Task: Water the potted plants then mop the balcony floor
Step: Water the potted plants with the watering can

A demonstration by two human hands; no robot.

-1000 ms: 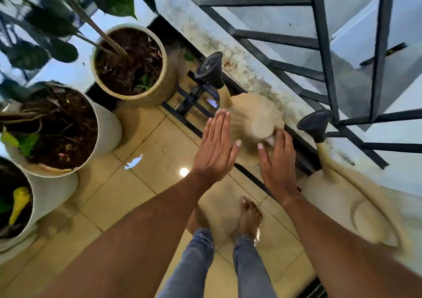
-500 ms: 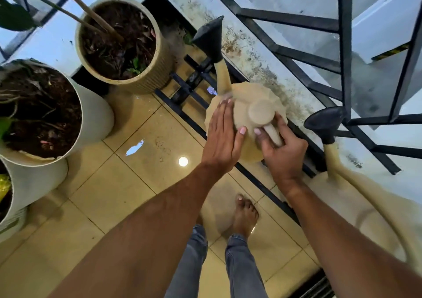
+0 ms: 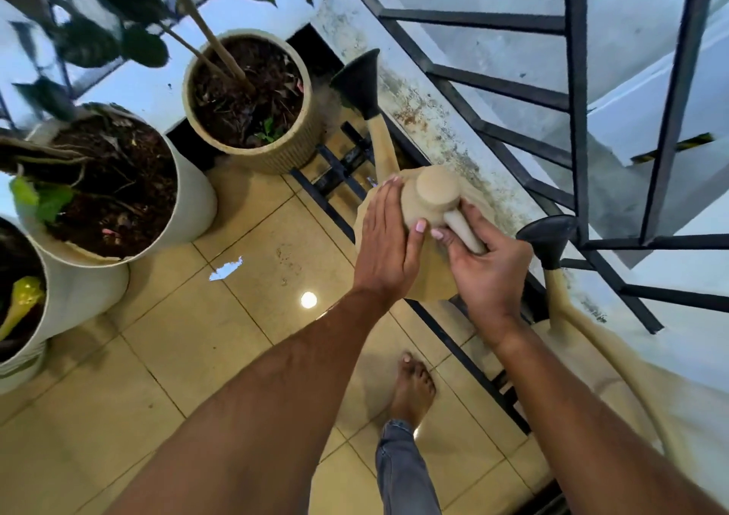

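A beige watering can (image 3: 430,199) with a black rose on its spout (image 3: 359,82) is held above the tiled floor, spout pointing away toward the plants. My right hand (image 3: 481,262) grips its handle. My left hand (image 3: 388,242) lies flat with straight fingers against the can's left side. Three potted plants stand to the left: a ribbed beige pot (image 3: 284,159) with a stemmed plant at the back, a white pot (image 3: 189,199) full of soil, and another white pot (image 3: 59,309) at the left edge.
A second beige watering can (image 3: 560,317) with a black rose sits on the floor at the right. A black metal railing (image 3: 576,120) on a stained white ledge runs along the right. My bare foot (image 3: 414,388) stands on glossy yellow tiles (image 3: 197,356).
Both hands reached the can and took hold; the right hand closed round the handle and the left pressed to its side. The can now sits higher in view.
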